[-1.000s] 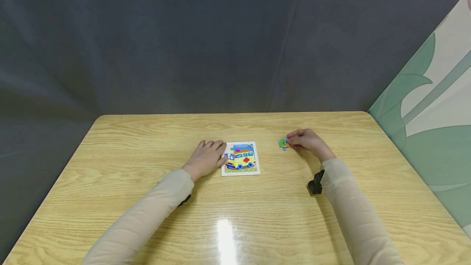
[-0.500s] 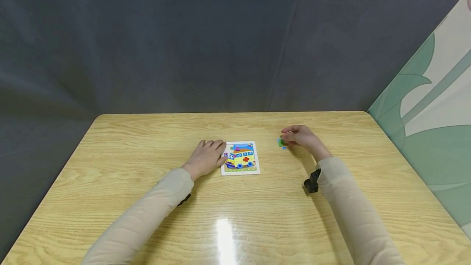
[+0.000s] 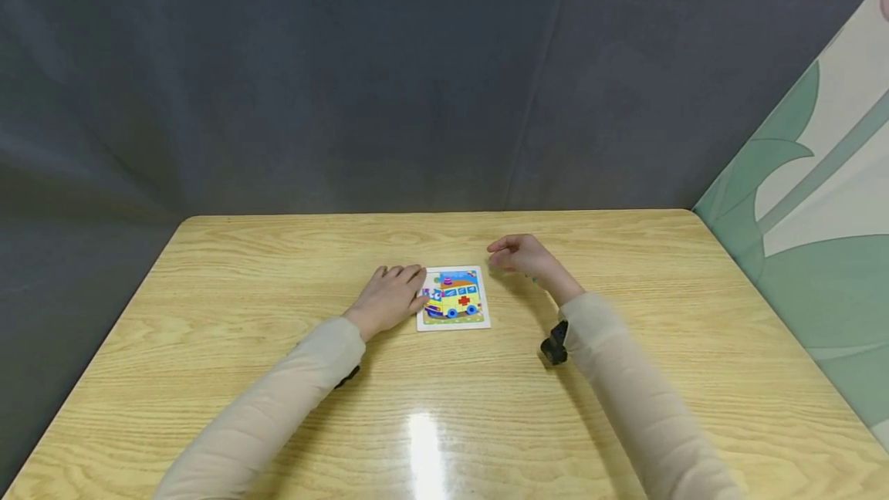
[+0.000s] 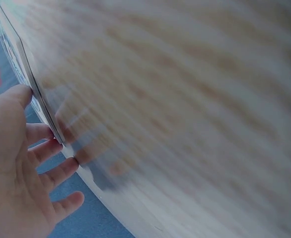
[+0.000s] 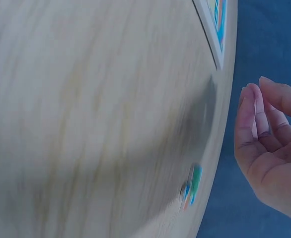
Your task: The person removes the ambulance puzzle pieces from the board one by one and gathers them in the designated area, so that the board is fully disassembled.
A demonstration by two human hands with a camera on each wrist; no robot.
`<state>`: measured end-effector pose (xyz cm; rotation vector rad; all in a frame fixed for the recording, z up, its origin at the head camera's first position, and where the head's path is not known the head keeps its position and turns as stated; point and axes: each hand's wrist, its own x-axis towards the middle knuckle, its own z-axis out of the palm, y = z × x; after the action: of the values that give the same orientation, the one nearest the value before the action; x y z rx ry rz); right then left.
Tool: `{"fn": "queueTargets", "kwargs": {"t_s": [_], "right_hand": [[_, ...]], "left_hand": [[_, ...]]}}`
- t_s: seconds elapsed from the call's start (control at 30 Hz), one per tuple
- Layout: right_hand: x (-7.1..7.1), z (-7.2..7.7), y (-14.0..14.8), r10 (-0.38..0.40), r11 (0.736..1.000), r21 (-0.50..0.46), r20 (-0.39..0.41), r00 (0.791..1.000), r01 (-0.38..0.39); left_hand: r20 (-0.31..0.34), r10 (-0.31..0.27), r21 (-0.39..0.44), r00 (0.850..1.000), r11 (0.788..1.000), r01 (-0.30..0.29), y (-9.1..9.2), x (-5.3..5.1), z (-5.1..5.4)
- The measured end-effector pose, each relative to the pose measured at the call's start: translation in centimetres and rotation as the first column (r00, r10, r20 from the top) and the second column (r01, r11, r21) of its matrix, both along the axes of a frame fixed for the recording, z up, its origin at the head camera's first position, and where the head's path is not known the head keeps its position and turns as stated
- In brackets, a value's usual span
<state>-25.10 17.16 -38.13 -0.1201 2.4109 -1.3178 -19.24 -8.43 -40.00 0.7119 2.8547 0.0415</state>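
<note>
A square jigsaw puzzle (image 3: 464,301) in a white frame shows a yellow ambulance; a pale patch shows at its upper left. My left hand (image 3: 389,299) rests at the frame's left side. In the left wrist view its thumb and index finger touch the frame edge (image 4: 40,96), with the other fingers extended. My right hand (image 3: 526,258) is just right of the frame, above the table, fingers bent and tips close together. Whether something thin is between them cannot be made out. A green, blue and orange puzzle piece (image 5: 191,186) lies on the table behind this hand, mostly hidden in the head view.
The wooden table (image 3: 278,245) reaches back to a dark curtain (image 3: 417,99). At the right stands a wall panel with green leaf shapes (image 3: 826,284). A black wrist camera (image 3: 556,342) sits under the right sleeve.
My right hand has moved left from the loose puzzle piece towards the frame, passing over the piece, which stays on the table. The left hand and the frame have not moved.
</note>
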Motion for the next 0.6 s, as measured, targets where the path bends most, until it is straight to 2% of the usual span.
{"fn": "queueTargets", "kwargs": {"t_s": [0.17,0.4,0.6], "right_hand": [[0.2,-0.3,-2.0,0.023,1.000,-0.003,-0.009,1.000,-0.023],[0.5,-0.8,-4.0,0.092,0.996,-0.009,-0.031,0.995,-0.092],[0.6,-1.1,-5.1,0.162,0.986,0.054,-0.060,0.985,-0.159]], "left_hand": [[0.007,0.004,0.001,1.000,1.000,-0.004,0.0,-0.1,0.0],[0.022,0.018,-0.011,1.000,1.000,-0.017,0.1,-0.3,-0.2],[0.022,0.017,-0.017,1.000,1.000,-0.017,0.1,-0.4,-0.2]]}}
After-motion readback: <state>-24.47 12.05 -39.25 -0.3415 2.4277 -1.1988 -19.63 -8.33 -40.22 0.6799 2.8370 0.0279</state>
